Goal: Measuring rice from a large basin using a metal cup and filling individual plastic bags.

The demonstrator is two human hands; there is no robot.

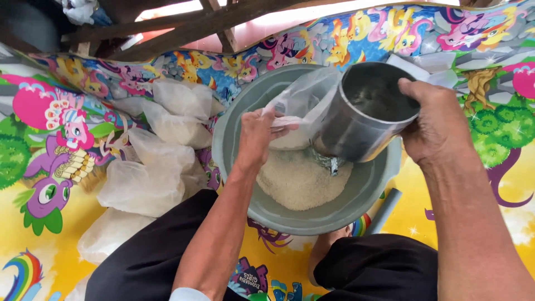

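Between my knees sits grey basin (pixel 234 161) of white rice (pixel 298 181), low so spills fall back in. My left hand (pixel 257 136) pinches clear plastic bag (pixel 304 103) mouth open over it. My right hand (pixel 437 125) wraps tilted metal can (pixel 362 120), lip at bag. Filled bags (pixel 161 161) farther left on cartoon mat (pixel 67 117), out of the way.

The metal can (pixel 362 114) hides the clear bag's (pixel 304 103) mouth — right fingers wrap behind it; filled bags (pixel 100 237) run off at seven o'clock.
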